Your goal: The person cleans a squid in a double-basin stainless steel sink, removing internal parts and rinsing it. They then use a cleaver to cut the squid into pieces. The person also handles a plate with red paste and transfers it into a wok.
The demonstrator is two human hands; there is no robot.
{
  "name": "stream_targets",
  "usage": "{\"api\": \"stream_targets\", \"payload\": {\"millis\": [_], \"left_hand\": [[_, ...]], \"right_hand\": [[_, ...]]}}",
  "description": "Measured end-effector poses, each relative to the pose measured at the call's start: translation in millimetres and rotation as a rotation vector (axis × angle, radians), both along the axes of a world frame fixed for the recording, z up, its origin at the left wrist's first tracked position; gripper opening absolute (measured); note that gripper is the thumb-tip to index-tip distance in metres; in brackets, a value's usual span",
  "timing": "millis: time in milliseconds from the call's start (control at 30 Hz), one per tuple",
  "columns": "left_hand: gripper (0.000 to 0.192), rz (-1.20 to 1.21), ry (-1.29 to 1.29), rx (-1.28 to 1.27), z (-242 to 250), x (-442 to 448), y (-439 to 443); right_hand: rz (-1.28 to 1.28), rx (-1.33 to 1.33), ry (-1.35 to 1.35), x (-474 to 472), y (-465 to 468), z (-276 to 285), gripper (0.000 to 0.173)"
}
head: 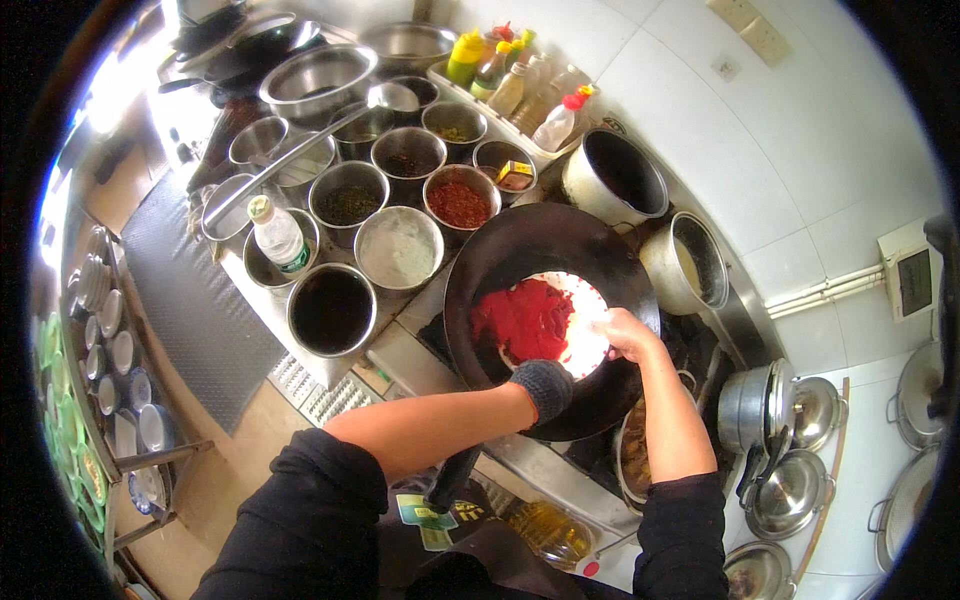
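Note:
A white bowl, spattered red inside, is tilted over a large dark wok. Wet, deep-red food, perhaps raw sliced meat, spreads from the bowl over its far-left rim. My right hand is bare and grips the bowl's right rim. At the bowl's near edge is my left hand, in a dark grey knit glove; its fingers are hidden, so its hold is unclear. The wok's handle points towards me, below my left forearm.
Left of the wok stand several steel pots, including one of dark liquid and one of red chilli. A long ladle lies across some. Two tall pots line the wall side. An oil jug is below.

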State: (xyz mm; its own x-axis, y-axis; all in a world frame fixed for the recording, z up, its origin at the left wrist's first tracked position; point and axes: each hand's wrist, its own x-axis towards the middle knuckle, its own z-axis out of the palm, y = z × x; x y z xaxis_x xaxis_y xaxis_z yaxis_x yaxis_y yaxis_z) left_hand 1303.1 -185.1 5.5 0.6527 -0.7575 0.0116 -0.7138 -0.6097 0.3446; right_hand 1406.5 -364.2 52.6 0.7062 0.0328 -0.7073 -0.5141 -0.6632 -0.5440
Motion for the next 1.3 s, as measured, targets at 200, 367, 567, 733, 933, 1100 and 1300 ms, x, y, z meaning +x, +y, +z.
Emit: {"api": "stream_targets", "payload": {"millis": [200, 367, 567, 733, 933, 1100, 1300], "left_hand": [[0.021, 0.203, 0.172, -0.097, 12.4, -7.5, 8.5], [0.019, 0.138, 0.047, 0.002, 18.7, -14.7, 16.6], [0.02, 0.219, 0.207, -0.1, 29.9, -24.6, 24.6], [0.02, 0.147, 0.222, -0.064, 38.1, -29.9, 28.7], [0.019, 0.138, 0.093, -0.11, 47.3, -45.2, 39.7], [0.02, 0.168, 0.09, -0.156, 59.2, -49.5, 49.6], [0.029, 0.265, 0.15, 0.016, 57.8, -30.9, 48.9]], "right_hand": [[0.039, -0.044, -0.119, -4.8, 8.2, 15.7, 0.018], [0.085, -0.162, -0.179, -7.8, 16.6, 34.7, 0.019], [0.136, -0.325, -0.304, -14.8, 38.8, 60.6, 0.02], [0.192, -0.527, -0.309, -16.6, 56.5, 80.9, 0.029], [0.326, -0.649, -0.449, -13.2, 66.9, 88.1, 0.027], [0.372, -0.732, -0.488, -7.0, 67.7, 90.4, 0.028], [0.417, -0.815, -0.469, -5.5, 73.3, 92.6, 0.027]]}}
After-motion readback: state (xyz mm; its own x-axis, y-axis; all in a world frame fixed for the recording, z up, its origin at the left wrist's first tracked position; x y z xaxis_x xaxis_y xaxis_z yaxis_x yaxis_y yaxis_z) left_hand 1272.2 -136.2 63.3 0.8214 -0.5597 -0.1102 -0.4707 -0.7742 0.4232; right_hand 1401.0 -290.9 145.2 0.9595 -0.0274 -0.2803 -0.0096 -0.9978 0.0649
